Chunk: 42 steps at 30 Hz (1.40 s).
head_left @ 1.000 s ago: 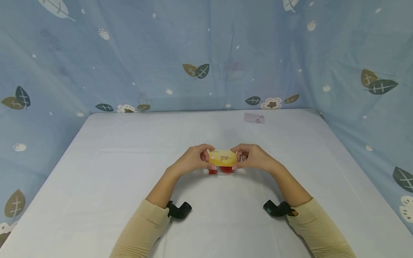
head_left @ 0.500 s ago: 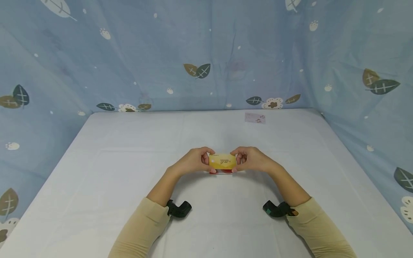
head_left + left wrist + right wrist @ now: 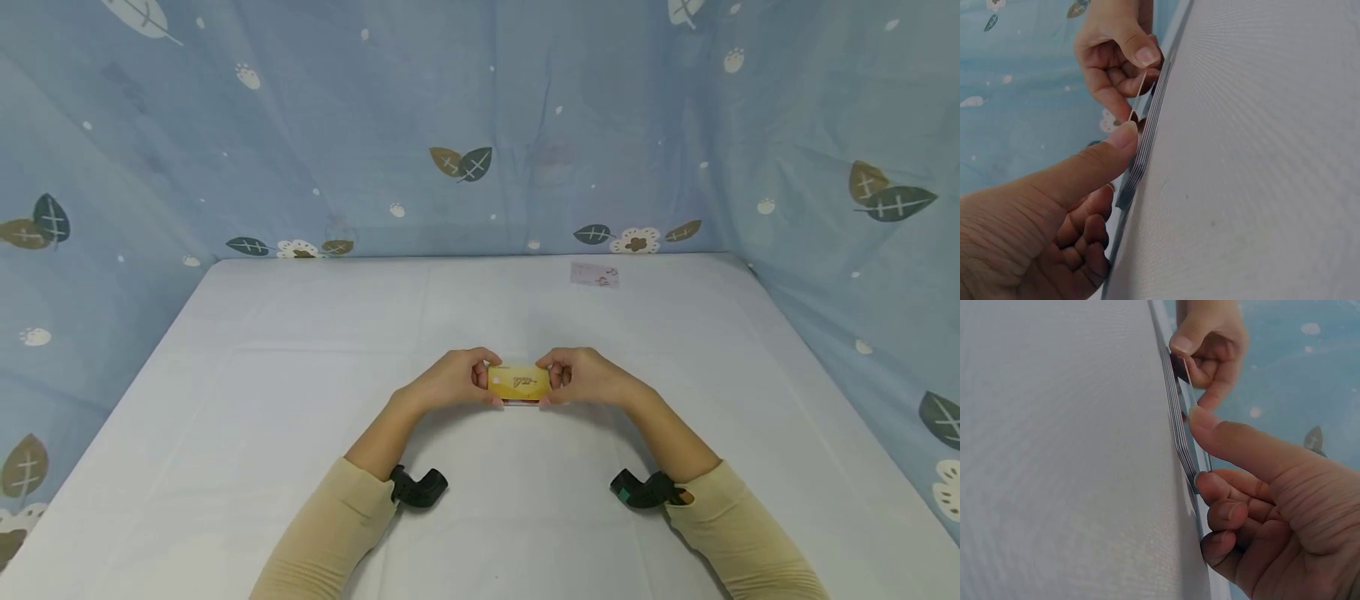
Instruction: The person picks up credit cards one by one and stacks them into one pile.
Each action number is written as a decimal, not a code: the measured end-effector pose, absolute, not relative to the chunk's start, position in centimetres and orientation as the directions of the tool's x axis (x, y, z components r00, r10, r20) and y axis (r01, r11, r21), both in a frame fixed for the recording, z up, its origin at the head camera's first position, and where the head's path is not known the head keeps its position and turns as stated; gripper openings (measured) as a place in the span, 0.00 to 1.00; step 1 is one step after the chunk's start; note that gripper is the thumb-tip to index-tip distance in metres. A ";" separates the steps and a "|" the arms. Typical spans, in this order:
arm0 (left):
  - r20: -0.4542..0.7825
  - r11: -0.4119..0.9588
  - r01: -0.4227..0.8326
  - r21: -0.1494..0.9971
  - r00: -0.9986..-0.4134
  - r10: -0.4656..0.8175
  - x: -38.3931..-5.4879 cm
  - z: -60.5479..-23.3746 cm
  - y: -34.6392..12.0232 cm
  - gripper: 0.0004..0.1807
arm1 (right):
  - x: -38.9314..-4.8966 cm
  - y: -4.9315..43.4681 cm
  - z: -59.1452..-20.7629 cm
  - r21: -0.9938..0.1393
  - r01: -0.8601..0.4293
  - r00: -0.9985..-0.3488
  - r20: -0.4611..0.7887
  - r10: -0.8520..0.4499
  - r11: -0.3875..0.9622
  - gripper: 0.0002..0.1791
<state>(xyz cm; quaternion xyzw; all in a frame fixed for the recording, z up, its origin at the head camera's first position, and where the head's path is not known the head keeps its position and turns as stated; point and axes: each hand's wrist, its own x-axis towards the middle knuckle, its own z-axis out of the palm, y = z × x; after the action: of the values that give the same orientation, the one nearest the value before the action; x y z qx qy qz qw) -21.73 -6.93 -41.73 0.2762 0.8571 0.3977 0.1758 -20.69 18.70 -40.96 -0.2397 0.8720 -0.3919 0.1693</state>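
A yellow card with dark printing is held level between both hands at the middle of the table. My left hand pinches its left end between thumb and fingers. At the right end, my right hand pinches it the same way. Just beneath lies a neat stack of cards, its layered edges showing in both wrist views. From the head view only a thin red and white strip of that stack shows below the yellow card. Seen edge-on in the right wrist view, the yellow card is a thin line slightly apart from the stack.
A pale pink printed card lies near the back edge of the white-covered table. Blue patterned cloth hangs behind and at both sides. Black wrist cameras sit at both cuffs.
Both hands have lowered the yellow card toward the stack and slightly nearer the person. Less of the red and white card underneath shows now.
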 end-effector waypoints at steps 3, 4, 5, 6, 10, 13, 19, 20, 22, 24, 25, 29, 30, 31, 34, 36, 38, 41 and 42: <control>-0.085 0.534 0.332 0.778 -0.786 0.613 -21.7 -41.8 -6.9 0.34 | -20.6 18.6 -40.9 -0.754 -0.293 -0.826 -0.110 -0.553 0.588 0.30; -0.085 0.533 0.331 0.779 -0.786 0.613 -21.7 -41.8 -6.9 0.34 | -20.6 18.6 -40.9 -0.751 -0.295 -0.825 -0.112 -0.554 0.591 0.30; -0.086 0.533 0.330 0.779 -0.785 0.613 -21.7 -41.8 -6.9 0.34 | -20.6 18.6 -40.8 -0.747 -0.299 -0.823 -0.113 -0.556 0.594 0.30; -0.087 0.532 0.329 0.780 -0.785 0.613 -21.7 -41.8 -6.8 0.34 | -20.5 18.6 -40.8 -0.744 -0.300 -0.822 -0.116 -0.557 0.597 0.30; -0.089 0.536 0.325 0.779 -0.789 0.608 -21.6 -41.9 -6.9 0.34 | -20.4 18.4 -40.5 -0.734 -0.305 -0.818 -0.125 -0.561 0.608 0.30; -0.094 0.543 0.326 0.774 -0.789 0.607 -21.6 -41.9 -6.9 0.33 | -20.3 18.4 -40.4 -0.727 -0.309 -0.815 -0.130 -0.565 0.613 0.30; -0.091 0.534 0.339 0.774 -0.776 0.624 -21.6 -42.0 -7.0 0.32 | -20.3 18.5 -40.5 -0.718 -0.294 -0.820 -0.149 -0.552 0.631 0.30; -0.092 0.534 0.339 0.774 -0.775 0.625 -21.7 -42.0 -7.0 0.31 | -20.3 18.5 -40.5 -0.717 -0.291 -0.821 -0.152 -0.550 0.633 0.31; -0.096 0.536 0.336 0.774 -0.775 0.624 -21.7 -42.0 -7.0 0.32 | -20.3 18.6 -40.5 -0.717 -0.287 -0.821 -0.157 -0.548 0.635 0.31; -0.098 0.536 0.332 0.776 -0.776 0.623 -21.7 -42.1 -7.0 0.32 | -20.3 18.6 -40.5 -0.718 -0.282 -0.821 -0.162 -0.547 0.636 0.31; -0.099 0.536 0.330 0.777 -0.777 0.622 -21.7 -42.1 -7.0 0.32 | -20.2 18.5 -40.5 -0.718 -0.282 -0.821 -0.163 -0.548 0.637 0.31; -0.096 0.536 0.333 0.775 -0.777 0.622 -21.8 -42.3 -7.0 0.33 | -20.2 18.5 -40.4 -0.715 -0.290 -0.818 -0.159 -0.552 0.636 0.31; -0.096 0.537 0.334 0.774 -0.778 0.621 -21.8 -42.3 -7.0 0.33 | -20.2 18.5 -40.5 -0.714 -0.294 -0.817 -0.157 -0.554 0.635 0.31; -0.095 0.539 0.336 0.772 -0.778 0.621 -21.8 -42.3 -7.1 0.33 | -20.2 18.6 -40.5 -0.714 -0.295 -0.817 -0.156 -0.555 0.635 0.31; -0.094 0.541 0.339 0.770 -0.778 0.621 -21.8 -42.3 -7.0 0.33 | -20.2 18.6 -40.4 -0.717 -0.288 -0.819 -0.159 -0.551 0.635 0.32; -0.094 0.542 0.337 0.770 -0.780 0.619 -21.8 -42.3 -7.0 0.33 | -20.2 18.7 -40.4 -0.721 -0.282 -0.821 -0.160 -0.548 0.633 0.32; -0.094 0.542 0.333 0.772 -0.783 0.615 -21.8 -42.3 -7.1 0.34 | -20.3 18.8 -40.4 -0.731 -0.270 -0.823 -0.162 -0.544 0.626 0.32; -0.099 0.544 0.321 0.775 -0.789 0.607 -21.8 -42.2 -7.1 0.35 | -20.5 19.0 -40.6 -0.745 -0.264 -0.820 -0.161 -0.550 0.612 0.33; -0.103 0.545 0.315 0.777 -0.791 0.603 -21.9 -42.2 -7.2 0.35 | -20.6 19.0 -40.7 -0.752 -0.258 -0.818 -0.164 -0.552 0.606 0.33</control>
<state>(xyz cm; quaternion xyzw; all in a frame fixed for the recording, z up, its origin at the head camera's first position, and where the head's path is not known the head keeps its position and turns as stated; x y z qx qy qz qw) -21.86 -7.15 -42.21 0.2669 0.8597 0.3953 0.1826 -20.59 19.05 -40.68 -0.2315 0.8749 -0.3786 0.1937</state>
